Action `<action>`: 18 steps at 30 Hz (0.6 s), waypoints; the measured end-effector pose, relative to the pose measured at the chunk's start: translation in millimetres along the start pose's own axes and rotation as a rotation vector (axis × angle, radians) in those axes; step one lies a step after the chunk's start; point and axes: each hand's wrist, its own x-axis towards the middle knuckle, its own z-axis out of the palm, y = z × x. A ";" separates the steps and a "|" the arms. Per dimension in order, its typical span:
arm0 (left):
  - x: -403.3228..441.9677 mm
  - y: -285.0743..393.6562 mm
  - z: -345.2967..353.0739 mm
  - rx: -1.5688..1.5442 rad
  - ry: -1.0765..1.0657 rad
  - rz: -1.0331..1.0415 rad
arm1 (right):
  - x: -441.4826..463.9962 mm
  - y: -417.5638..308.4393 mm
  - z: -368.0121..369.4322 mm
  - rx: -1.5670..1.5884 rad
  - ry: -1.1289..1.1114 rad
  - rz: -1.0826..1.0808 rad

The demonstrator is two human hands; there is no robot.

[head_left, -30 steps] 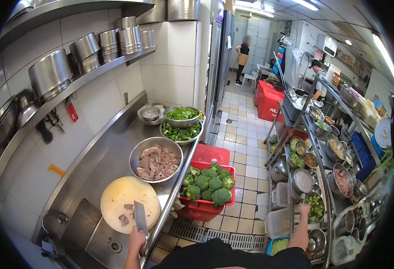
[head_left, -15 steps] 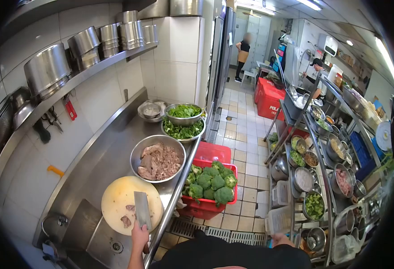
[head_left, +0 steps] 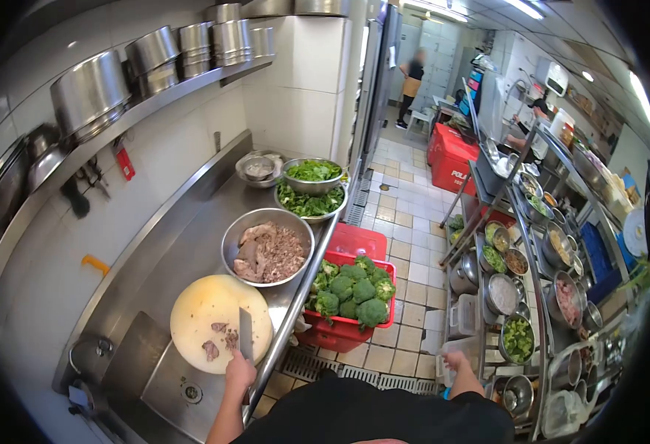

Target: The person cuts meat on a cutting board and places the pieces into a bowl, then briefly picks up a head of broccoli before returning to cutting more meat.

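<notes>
My left hand (head_left: 240, 372) is wrapped round the handle of a cleaver (head_left: 246, 333), whose blade stands nearly edge-on over the right part of a round cutting board (head_left: 192, 303). Small pieces of meat (head_left: 210, 350) and chopped bits lie on the board, left of the blade. Just behind the board, a steel bowl (head_left: 312, 259) holds chopped meat (head_left: 275, 248) and larger chunks. Out to the right, my right hand (head_left: 456, 361) hangs beside clear plastic containers (head_left: 466, 348) at the rack, its fingers curled in and nothing visible in them.
Bowls of leafy greens (head_left: 314, 172) stand at the counter's far end. A sink (head_left: 129, 370) lies left of the board. Broccoli (head_left: 354, 288) fills a red crate (head_left: 340, 337) on the floor. A rack (head_left: 480, 277) of bowls lines the right. Two people are farther back.
The cleaver has turned from showing its flat side to nearly edge-on, and more chopped bits show beside it. My right hand has risen slightly. The whole view has shifted a little.
</notes>
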 end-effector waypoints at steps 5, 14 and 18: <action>-2.7 8.1 -0.7 0.026 0.009 -0.021 | -51.7 41.8 20.9 0.107 -0.174 0.207; -0.6 2.1 1.7 0.007 0.010 0.040 | -89.4 49.1 43.5 0.147 -0.155 0.152; -6.5 6.1 -4.9 -0.014 0.021 0.033 | -48.1 59.5 54.3 0.164 -0.164 0.118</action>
